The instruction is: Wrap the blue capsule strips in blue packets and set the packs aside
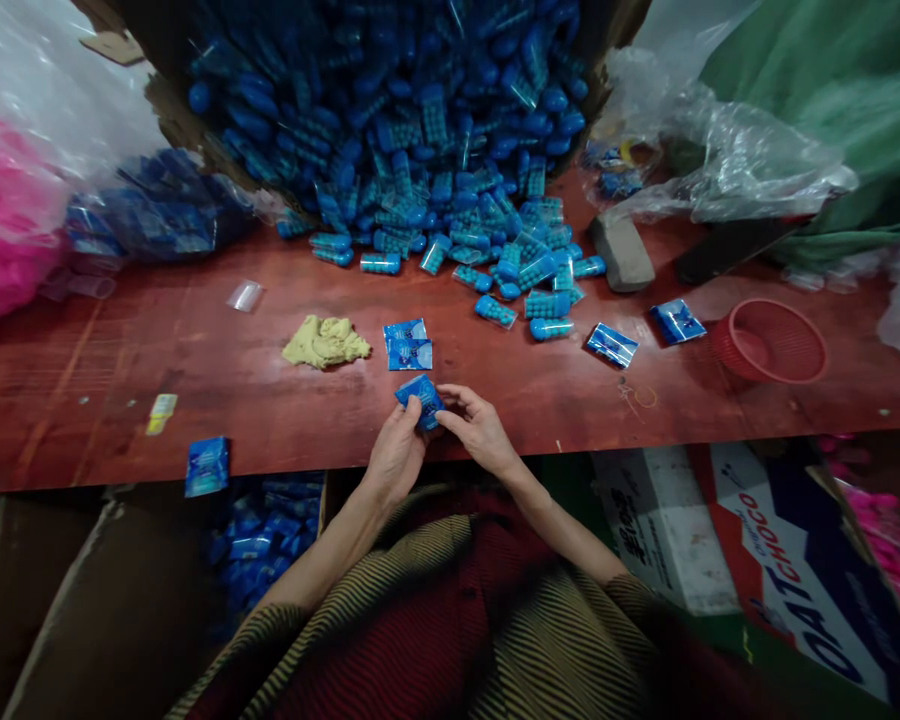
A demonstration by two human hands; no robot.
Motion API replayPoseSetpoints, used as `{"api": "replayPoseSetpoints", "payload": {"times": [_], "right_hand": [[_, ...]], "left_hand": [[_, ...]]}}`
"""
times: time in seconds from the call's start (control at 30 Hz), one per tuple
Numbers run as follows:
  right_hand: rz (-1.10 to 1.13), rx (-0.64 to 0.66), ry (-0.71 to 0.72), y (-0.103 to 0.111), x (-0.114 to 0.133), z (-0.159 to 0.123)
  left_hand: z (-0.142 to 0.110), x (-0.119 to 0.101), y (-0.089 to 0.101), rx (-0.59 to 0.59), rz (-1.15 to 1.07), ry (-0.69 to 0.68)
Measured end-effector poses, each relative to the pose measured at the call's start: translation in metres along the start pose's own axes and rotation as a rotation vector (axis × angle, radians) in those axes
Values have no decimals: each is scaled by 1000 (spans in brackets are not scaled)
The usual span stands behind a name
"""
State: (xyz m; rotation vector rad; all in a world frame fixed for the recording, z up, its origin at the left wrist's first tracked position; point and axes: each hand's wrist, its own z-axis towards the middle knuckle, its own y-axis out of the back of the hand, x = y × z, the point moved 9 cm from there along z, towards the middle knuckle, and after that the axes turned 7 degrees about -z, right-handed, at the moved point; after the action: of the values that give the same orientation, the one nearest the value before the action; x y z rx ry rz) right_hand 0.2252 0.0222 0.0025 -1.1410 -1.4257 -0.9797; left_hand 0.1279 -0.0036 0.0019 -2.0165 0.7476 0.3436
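Blue packet (pixel 420 398): in both hands above the near side of the red-brown table (pixel 457 370), at the centre of this clock; 12 points away from the person
Left hand (pixel 397 442): at 7; thumb laid on the packet's face, fingers behind, clamped on it
Right hand (pixel 480 428): at 4; thumb and index finger close on the packet's right edge
Blue sachets (pixel 410 354): two, overlapping, just beyond at 12
Yellowish lump (pixel 325 342): near, at 10
Blue-capped tubes (pixel 487 240): heaped from 12 to 1, spilling from a dark container; a grey block (pixel 621 250) beside them at 2
Red basket (pixel 772 340): well apart, near 3
Edge packet (pixel 207 466): between 8 and 9, at the table's near edge
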Motion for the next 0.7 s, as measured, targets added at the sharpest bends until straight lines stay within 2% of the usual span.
{"api": "replayPoseSetpoints", "payload": {"times": [0.13, 0.27, 0.5, 0.7], "right_hand": [[86, -14, -67, 5, -1, 3], [116, -15, -98, 10, 5, 4], [210, 28, -171, 2, 0, 1], [187, 54, -182, 0, -3, -2]], "left_hand": [[1, 2, 10, -53, 19, 72], [2, 3, 11, -38, 3, 110], [2, 1, 9, 13, 63, 38], [2, -3, 12, -31, 121, 0]]}}
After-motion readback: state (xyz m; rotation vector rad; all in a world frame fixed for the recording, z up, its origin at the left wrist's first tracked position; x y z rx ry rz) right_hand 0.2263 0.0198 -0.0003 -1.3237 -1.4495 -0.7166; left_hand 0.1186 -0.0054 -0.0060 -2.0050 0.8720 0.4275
